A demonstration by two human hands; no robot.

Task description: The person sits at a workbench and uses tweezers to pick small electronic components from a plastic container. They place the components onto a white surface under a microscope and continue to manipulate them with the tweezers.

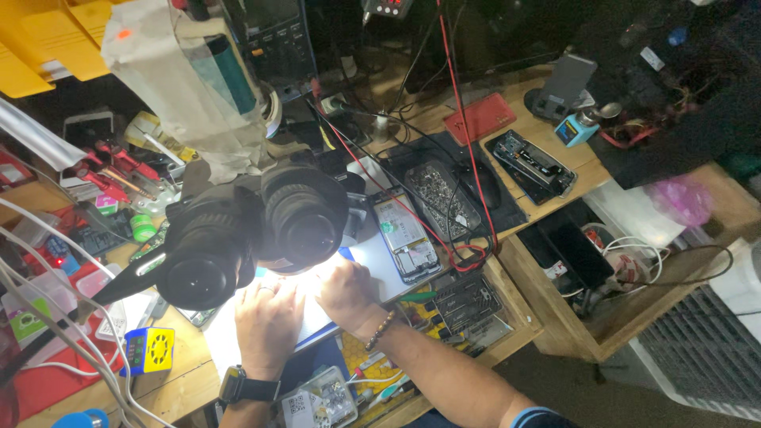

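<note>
My left hand (267,321) rests on a brightly lit white work mat (372,257) under the black eyepieces of a microscope (246,234). It wears a ring and a black wristwatch. Beside it, my right hand (345,289), with a beaded bracelet at the wrist, is curled over the same lit spot. What the fingers hold is hidden by glare and the eyepieces. An opened phone (404,238) with its insides showing lies just right of my right hand.
Red and black wires (468,158) cross the bench. Another opened phone (533,165) and a red case (479,117) lie at the back right. Screwdrivers (119,170) sit at the left, a small yellow meter (151,349) near the front edge, and an open drawer (602,261) at the right.
</note>
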